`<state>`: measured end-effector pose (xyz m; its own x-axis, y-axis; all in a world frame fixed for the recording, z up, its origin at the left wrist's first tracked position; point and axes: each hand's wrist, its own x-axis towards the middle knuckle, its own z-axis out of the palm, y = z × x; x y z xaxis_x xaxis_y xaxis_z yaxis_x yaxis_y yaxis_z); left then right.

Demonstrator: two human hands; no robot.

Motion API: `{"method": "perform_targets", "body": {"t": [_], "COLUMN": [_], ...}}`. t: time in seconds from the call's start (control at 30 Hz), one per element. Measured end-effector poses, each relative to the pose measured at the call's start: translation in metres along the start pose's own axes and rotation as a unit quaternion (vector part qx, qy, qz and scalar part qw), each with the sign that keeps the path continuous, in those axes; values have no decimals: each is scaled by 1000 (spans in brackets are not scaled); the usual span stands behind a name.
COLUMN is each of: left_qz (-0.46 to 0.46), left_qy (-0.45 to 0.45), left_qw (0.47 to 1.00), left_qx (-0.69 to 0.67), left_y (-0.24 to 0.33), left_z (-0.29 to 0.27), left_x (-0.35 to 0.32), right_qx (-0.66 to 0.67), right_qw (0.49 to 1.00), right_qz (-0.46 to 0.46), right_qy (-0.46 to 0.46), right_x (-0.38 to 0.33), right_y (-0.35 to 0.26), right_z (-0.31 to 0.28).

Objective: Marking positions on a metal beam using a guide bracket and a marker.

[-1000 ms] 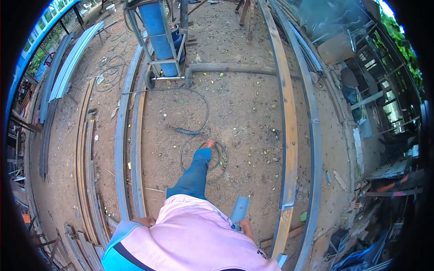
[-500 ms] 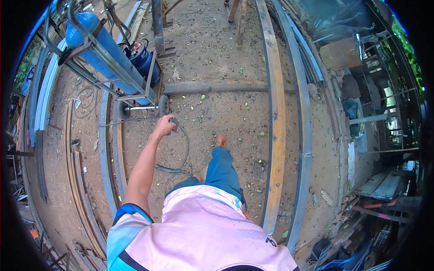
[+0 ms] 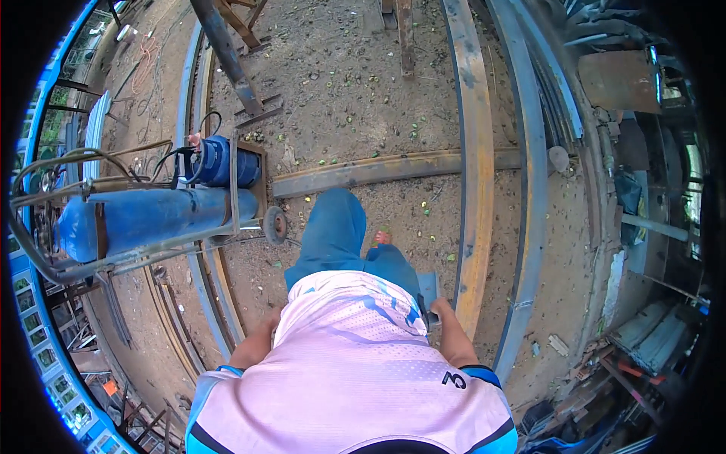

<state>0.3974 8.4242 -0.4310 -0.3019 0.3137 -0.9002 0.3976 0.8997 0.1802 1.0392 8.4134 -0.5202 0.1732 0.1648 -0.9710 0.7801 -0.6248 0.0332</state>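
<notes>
Evidently, a grey-blue piece is carried in the right hand, at the person's right hip, above the dirt ground and just left of a rusty beam's left edge, as seen from above. The fingers look closed on its near right side, though part of the grip is covered by the hand itself. The left hand is let hang by the other hip; its fingers are partly hidden by the pink shirt, so whether anything is gripped there cannot be told.

By its flat, dull face the piece is judged to be stiff, perhaps sheet or section metal, and light enough to be carried one-handed. It is unlikely to be bent or broken by handling, but smooth faces may be slippery and cut edges sharp. It is best held by the flat sides near its balance point, with corners kept away from the leg.

Beyond the left side, a large blue cylinder and a smaller dark blue cylinder are borne by a wheeled cart, the smaller one near its far edge.
</notes>
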Motion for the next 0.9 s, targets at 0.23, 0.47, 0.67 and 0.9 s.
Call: {"method": "perform_targets", "body": {"t": [0.23, 0.47, 0.67, 0.9], "left_qz": [207, 164, 374, 295], "left_qy": [-107, -82, 77, 14], "left_qw": [969, 882, 917, 929], "left_qx": [85, 434, 115, 221], "left_y": [210, 675, 1073, 1073], "left_z": [5, -1, -26, 29], "left_x": [121, 379, 463, 595], "right_qx": [39, -6, -61, -18], "right_qw": [988, 985, 980, 973], "right_qz": [82, 18, 4, -23], "right_qy": [127, 172, 188, 228], "right_x": [55, 241, 472, 652], "right_y": [-156, -333, -473, -561], "right_z": [-361, -626, -787, -829]}}
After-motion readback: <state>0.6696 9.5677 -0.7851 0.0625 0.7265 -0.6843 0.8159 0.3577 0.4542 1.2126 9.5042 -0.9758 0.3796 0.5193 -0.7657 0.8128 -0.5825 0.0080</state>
